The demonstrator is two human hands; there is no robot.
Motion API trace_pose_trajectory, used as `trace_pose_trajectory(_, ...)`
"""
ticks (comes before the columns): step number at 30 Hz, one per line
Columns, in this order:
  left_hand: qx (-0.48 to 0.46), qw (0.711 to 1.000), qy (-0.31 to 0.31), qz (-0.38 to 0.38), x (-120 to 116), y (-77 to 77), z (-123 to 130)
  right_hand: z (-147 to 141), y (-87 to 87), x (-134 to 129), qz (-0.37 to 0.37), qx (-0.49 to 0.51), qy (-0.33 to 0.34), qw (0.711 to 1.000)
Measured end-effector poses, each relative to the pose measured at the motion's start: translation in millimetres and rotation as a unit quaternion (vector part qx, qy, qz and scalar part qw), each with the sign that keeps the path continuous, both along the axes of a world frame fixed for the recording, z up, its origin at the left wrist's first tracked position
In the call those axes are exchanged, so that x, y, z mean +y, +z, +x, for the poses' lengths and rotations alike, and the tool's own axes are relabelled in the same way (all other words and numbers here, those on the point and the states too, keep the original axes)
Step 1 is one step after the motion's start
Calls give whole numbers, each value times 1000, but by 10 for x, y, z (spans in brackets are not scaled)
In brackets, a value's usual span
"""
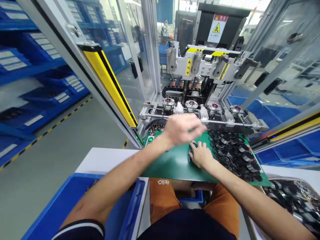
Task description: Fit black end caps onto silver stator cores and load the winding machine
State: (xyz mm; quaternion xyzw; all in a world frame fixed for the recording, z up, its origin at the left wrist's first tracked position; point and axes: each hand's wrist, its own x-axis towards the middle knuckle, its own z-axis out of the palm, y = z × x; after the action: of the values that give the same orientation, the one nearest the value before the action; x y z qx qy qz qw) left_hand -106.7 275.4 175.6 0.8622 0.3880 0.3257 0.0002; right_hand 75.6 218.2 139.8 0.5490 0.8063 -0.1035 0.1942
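Note:
My left hand (183, 130) is raised over the back of the green mat (170, 166), in front of the machine's row of round fixtures. Motion smears its fingers, and I see nothing clearly held. Lower and to the right, my right hand (201, 155) rests at the mat with fingers curled round a small dark part, mostly covered by the fingers. Many black and silver ring-shaped parts (227, 150) lie close together to the right of that hand. Several copper-wound stators (155, 128) sit at the mat's back left corner.
Round fixtures (191, 105) with wound parts stand along the machine's front rail (160, 115). Yellow light-curtain posts (110, 86) flank the opening. A blue bin (62, 193) stands lower left; a box of metal parts (295, 200) stands lower right. Blue bin shelves are at far left.

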Motion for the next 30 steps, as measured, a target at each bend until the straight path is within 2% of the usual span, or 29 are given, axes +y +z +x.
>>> trace_pose_trajectory(2,-10,994,105,-30,321,236,-377,59,149,61,25,-2,-30,999)
trace_pose_trajectory(4,9,981,179,-72,642,374,-681,105,402,280,52,15,-31,998)
trace_pose_trajectory(7,75,965,227,-107,1043,408,-940,85,815,860,117,49,-36,991)
trace_pose_trajectory(10,147,954,231,-124,1314,324,-984,-13,1053,1497,158,66,-57,984)
trace_pose_trajectory(13,205,942,232,-132,1501,222,-943,-102,1055,1958,145,60,-81,984)
trace_pose_trajectory(16,246,933,224,-139,1662,152,-921,-150,974,2233,114,50,-90,988)
trace_pose_trajectory(20,279,923,204,-170,1870,80,-910,-182,950,2453,62,29,-99,993)
trace_pose_trajectory(24,295,913,186,-213,1987,37,-852,-193,930,2529,-24,7,-120,992)
trace_pose_trajectory(27,291,915,179,-213,1947,150,-835,-193,897,2496,-79,-2,-128,989)
trace_pose_trajectory(30,266,933,167,-175,1776,399,-862,-205,922,2492,-98,-5,-121,988)
